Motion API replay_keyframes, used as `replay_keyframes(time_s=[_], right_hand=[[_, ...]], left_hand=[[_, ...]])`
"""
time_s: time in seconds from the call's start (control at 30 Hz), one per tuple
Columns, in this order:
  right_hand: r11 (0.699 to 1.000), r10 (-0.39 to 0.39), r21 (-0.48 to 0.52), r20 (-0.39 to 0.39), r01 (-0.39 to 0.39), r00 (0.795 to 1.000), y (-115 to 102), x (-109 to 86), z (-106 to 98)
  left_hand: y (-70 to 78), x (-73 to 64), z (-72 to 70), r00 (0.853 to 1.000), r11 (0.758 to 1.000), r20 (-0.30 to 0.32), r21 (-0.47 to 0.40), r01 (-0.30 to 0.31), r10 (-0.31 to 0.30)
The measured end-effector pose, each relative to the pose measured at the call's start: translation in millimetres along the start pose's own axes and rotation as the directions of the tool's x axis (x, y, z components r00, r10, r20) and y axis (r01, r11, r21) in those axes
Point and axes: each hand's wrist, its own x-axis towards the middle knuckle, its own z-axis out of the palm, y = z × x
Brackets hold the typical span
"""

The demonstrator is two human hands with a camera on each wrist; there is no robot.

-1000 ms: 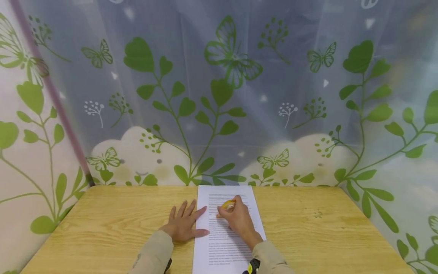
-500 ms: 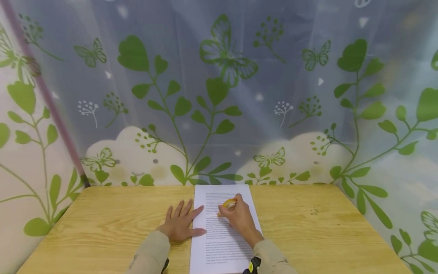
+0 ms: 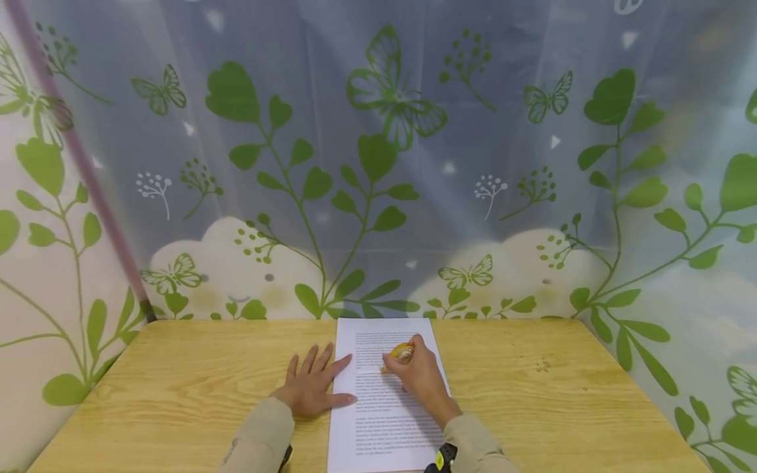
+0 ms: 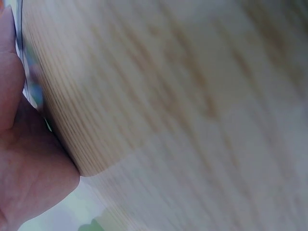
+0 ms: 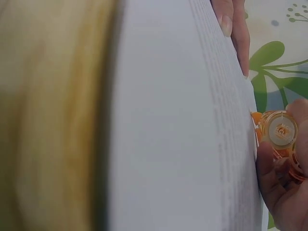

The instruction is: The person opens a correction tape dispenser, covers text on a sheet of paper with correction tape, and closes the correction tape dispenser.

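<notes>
A sheet of printed paper (image 3: pixel 343 433), seemingly the top of a thin stack, lies lengthwise on the wooden table. My right hand (image 3: pixel 422 381) pinches an orange see-through correction tape dispenser (image 3: pixel 403 353) between thumb and fingers. The dispenser's tip meets the text in the upper half of the page. In the right wrist view, a white reel shows inside the dispenser (image 5: pixel 281 129). My left hand (image 3: pixel 313 389) lies flat with fingers spread, its thumb and index finger on the paper's left edge, the other fingers on the wood. Whether tape lies on the text is too small to tell.
The wooden table (image 3: pixel 532 407) extends to both sides of the paper. Behind it hangs a curtain (image 3: pixel 473 131) printed with leaves and butterflies, close to the table's back edge. Another printed panel (image 3: pixel 710 295) borders the right side.
My right hand has slid a little to the right across the page with the correction tape dispenser. The left hand stays in place on the paper's edge. The head view has shifted slightly.
</notes>
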Motion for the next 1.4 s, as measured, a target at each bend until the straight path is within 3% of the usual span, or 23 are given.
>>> replay_keyframes(time_s=[0.63,1.0,1.4], right_hand=[[0.999,0.023,0.022,0.022,-0.024,0.999,8,-3.0,-20],[0.998,0.02,-0.063,-0.04,-0.022,0.999,13,1.7,-35],[0.996,0.021,-0.085,-0.06,-0.026,0.998,22,0.1,-45]], left_hand=[[2.9,-0.9,-0.8,1.0,1.0,0.002,-0.014,-0.003,0.003],[1.1,-1.4,-3.3,1.0,1.0,-0.016,-0.023,-0.019,0.019],[3.6,-2.7,-3.4,1.0,1.0,-0.011,-0.012,-0.022,0.022]])
